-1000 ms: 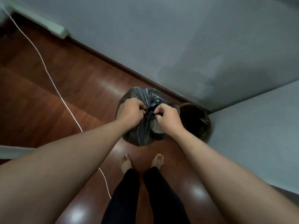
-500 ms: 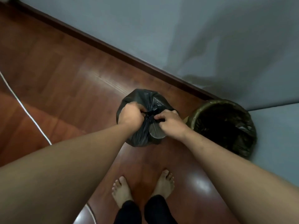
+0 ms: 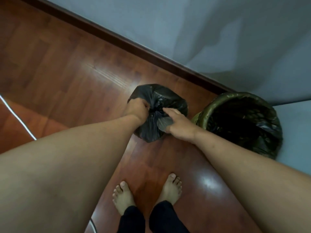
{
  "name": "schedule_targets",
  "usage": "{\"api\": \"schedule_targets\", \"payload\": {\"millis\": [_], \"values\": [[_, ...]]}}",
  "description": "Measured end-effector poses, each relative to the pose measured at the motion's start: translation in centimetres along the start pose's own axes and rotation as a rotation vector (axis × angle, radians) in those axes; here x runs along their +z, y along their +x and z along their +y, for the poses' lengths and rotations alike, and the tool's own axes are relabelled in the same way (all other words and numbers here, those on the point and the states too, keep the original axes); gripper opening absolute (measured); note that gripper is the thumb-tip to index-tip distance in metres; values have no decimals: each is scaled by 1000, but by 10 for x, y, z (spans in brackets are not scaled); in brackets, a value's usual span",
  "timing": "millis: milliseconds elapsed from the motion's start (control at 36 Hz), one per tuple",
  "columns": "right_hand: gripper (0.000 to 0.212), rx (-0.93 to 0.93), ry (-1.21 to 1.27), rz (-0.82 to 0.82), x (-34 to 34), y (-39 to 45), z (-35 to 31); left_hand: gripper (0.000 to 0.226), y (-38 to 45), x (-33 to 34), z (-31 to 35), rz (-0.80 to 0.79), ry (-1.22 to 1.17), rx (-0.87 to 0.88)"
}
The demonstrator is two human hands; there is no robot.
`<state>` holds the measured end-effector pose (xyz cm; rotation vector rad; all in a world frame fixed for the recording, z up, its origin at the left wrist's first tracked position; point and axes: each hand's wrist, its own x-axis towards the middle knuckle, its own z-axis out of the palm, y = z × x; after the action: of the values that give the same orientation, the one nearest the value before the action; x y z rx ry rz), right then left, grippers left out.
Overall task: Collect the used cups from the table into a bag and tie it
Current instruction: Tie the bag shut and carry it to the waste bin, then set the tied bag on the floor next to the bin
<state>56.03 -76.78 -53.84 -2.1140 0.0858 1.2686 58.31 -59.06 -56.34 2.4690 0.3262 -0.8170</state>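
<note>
1. Nearest: two bare feet (image 3: pixel 146 194) planted on the glossy reddish-brown wooden floor (image 3: pixel 67 73), dark trouser cuffs just above them, both forearms reaching forward and down.
2. Further out, between the arms: small black plastic bag (image 3: pixel 158 101), bulging and gathered at the top, apparently hanging over the floor from the grip rather than resting on it. No cups visible; presumably inside.
3. Left hand (image 3: pixel 137 109): fingers curled tight around the bunched neck of the bag, carrying it.
4. Right hand (image 3: pixel 179 123): index finger stretched out toward the gathered neck, remaining fingers loosely bent against a grey fold of plastic; no firm hold apparent, exact contact hard to make out.
5. Step in hand, by judgement: tying, at or near the finish, neck already cinched.
6. Next move likely calls for a check tug on the knot, or dropping the bag into the bin.
7. Farther right: round olive-green waste bin (image 3: pixel 202 118) lined with black plastic, close beside the bag.
8. Farthest: dark skirting board and pale grey wall (image 3: pixel 185 22); white cable (image 3: pixel 16 118) at far left.
</note>
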Motion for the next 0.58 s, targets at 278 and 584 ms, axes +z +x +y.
{"api": "schedule_targets", "payload": {"millis": [278,584], "values": [[70,-18,-69,121,-18,-85,-23,37,-74,-61,27,-60,37,29],[68,-48,-180,249,-54,-272,-89,36,-251,-183,109,-168,142,124]]}}
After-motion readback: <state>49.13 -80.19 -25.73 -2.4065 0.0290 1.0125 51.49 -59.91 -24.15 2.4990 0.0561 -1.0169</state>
